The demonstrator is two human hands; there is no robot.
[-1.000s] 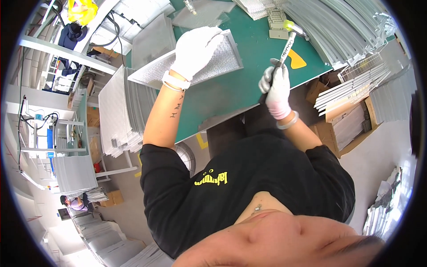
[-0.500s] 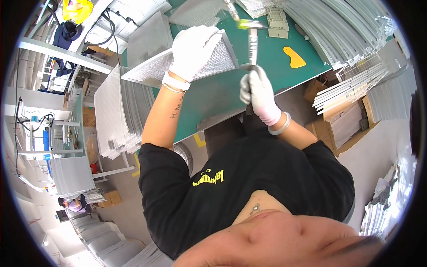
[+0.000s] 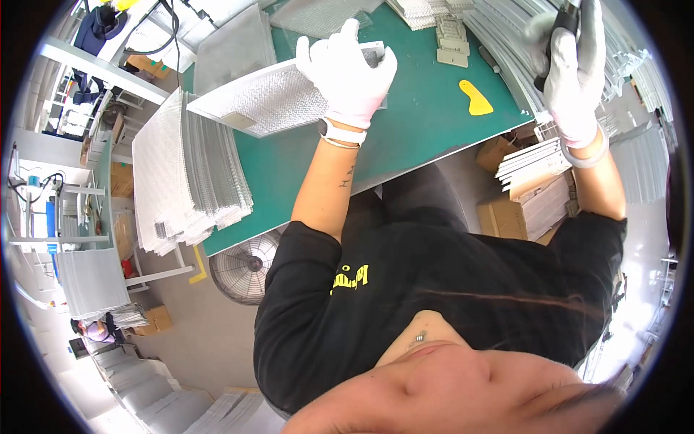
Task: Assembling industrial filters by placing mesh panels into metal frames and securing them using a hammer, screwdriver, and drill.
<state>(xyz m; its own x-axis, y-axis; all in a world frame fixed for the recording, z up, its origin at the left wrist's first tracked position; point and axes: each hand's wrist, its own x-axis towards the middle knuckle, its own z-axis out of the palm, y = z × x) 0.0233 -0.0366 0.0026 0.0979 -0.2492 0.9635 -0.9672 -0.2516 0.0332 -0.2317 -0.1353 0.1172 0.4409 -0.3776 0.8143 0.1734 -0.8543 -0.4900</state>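
A rectangular silver mesh panel (image 3: 278,98) with a pale metal frame stands tilted on its edge over the green table. My left hand (image 3: 347,79), in a white glove, is at its right end, fingers spread along the top edge. Part of the panel is hidden behind the glove, so the exact grip is hard to see. Off to the right, my gloved right hand (image 3: 576,83) is raised, closed around the black handle of a hammer (image 3: 566,25). The hammer's head is out of sight in this frame.
A thick stack of mesh sheets (image 3: 170,173) fills the table's left end. A yellow scraper (image 3: 476,98) lies on the green table (image 3: 419,108). Long pale strips (image 3: 506,43) are piled at the right. Below are a floor fan (image 3: 249,266) and a cardboard box (image 3: 502,218).
My right hand has swung the hammer up and to the right, away from the panel. My left hand has shifted right, its fingers spreading. The panel stands more upright.
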